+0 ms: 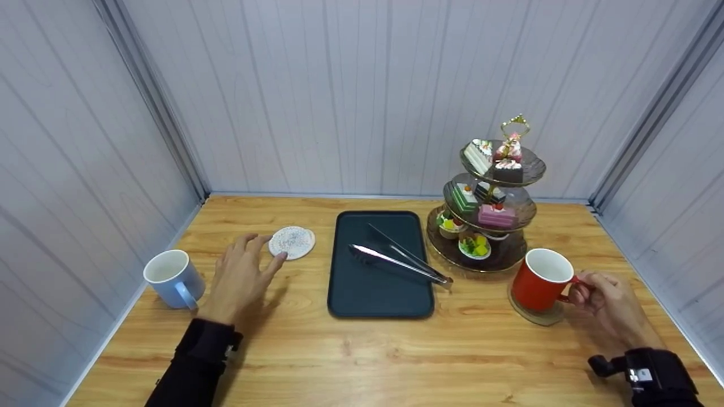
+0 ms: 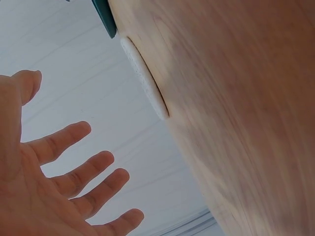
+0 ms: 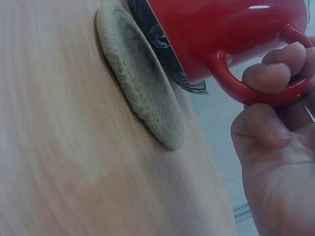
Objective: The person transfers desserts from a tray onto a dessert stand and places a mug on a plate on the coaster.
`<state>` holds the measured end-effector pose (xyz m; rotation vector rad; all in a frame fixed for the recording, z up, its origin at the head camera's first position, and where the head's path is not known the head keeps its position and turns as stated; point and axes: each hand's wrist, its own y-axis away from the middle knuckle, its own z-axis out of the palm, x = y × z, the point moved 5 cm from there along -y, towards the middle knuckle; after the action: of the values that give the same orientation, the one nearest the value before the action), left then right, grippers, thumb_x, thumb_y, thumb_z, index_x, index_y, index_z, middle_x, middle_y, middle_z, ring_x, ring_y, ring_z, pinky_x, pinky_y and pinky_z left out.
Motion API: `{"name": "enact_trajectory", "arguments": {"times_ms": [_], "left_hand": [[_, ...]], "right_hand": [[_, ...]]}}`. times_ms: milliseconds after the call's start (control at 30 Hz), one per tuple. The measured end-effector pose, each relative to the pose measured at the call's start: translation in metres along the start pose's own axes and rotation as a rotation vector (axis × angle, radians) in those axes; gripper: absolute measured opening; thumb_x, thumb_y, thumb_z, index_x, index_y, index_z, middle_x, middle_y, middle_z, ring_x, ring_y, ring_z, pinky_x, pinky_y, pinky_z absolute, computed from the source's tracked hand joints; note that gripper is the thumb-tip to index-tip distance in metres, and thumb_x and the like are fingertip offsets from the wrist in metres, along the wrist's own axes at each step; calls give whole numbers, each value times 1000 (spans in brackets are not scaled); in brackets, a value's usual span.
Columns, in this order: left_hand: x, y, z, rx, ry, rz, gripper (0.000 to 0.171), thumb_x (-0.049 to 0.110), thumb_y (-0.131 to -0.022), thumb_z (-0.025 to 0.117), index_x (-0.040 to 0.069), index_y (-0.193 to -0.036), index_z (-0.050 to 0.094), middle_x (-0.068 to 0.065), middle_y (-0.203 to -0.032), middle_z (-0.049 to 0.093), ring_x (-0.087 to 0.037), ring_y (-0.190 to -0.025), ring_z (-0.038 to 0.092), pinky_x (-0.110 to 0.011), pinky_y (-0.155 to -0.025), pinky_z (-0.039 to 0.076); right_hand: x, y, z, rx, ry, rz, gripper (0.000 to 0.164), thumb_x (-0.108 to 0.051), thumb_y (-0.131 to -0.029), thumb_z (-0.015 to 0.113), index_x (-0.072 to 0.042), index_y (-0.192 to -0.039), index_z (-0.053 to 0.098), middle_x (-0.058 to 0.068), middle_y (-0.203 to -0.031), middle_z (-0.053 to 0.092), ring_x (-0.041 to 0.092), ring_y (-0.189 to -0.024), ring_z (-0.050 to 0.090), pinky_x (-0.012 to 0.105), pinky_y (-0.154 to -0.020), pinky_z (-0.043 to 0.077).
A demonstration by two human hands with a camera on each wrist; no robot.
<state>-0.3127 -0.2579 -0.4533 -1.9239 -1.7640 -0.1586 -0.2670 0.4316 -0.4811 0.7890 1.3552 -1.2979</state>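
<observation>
My right hand (image 1: pixel 613 305) grips the handle of a red mug (image 1: pixel 534 285), white inside. In the right wrist view a gap shows between the mug's base and the beige round coaster (image 3: pixel 142 81), so the mug is held just above it. My left hand (image 1: pixel 240 277) hovers over the table with fingers spread and nothing in them. Just beyond its fingertips lies a white speckled round coaster (image 1: pixel 292 243), seen edge-on in the left wrist view. To the left of that hand stands a light blue mug (image 1: pixel 178 282), its handle facing the hand.
A dark tray (image 1: pixel 362 294) lies mid-table with metal tongs (image 1: pixel 396 260) across it, their end past its right edge. Behind the red mug rises a three-tier stand (image 1: pixel 531 169) bearing several small cakes. Pale panel walls (image 1: pixel 362 102) close off the wooden table's back and sides.
</observation>
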Motion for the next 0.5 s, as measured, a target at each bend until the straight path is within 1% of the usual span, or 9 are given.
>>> {"name": "enact_trajectory", "arguments": {"times_ms": [67, 167, 300, 367, 500], "left_hand": [[0, 0, 0, 6, 0, 0, 73, 67, -103, 55, 14, -154, 55, -24, -160, 46, -48, -147, 43, -76, -119, 29], [0, 0, 0, 22, -5, 15, 71, 64, -104, 57, 12, -152, 57, -25, -158, 48, -50, -145, 45, -77, -117, 30], [0, 0, 1, 33, -9, 25, 68, 61, -104, 60, 12, -151, 59, -25, -157, 50, -52, -143, 47, -77, -116, 31], [0, -1, 2, 30, -9, 22, 67, 61, -104, 60, 13, -151, 58, -24, -157, 49, -51, -144, 46, -77, -117, 30], [2, -1, 2, 23, -13, 25, 67, 61, -104, 59, 13, -151, 58, -24, -158, 48, -51, -146, 44, -77, -117, 28]], "right_hand": [[1, 0, -1, -3, 28, 8, 40, -3, -114, 30, 7, -84, 54, 6, -75, 53, 23, -69, 52, 40, -65, 30], [2, 0, -3, 18, 75, 28, 41, -5, -115, 31, 6, -81, 51, 7, -74, 52, 23, -69, 51, 38, -64, 36], [6, 2, -4, -2, 102, 45, 40, -4, -114, 33, 6, -79, 50, 9, -74, 50, 22, -69, 53, 33, -65, 45], [7, 2, -5, -11, 118, 51, 40, -4, -114, 34, 5, -79, 50, 9, -75, 50, 21, -70, 56, 31, -65, 47], [10, 3, -6, -12, 120, 54, 39, -3, -114, 33, 8, -79, 48, 8, -75, 51, 22, -72, 56, 29, -68, 50]]}}
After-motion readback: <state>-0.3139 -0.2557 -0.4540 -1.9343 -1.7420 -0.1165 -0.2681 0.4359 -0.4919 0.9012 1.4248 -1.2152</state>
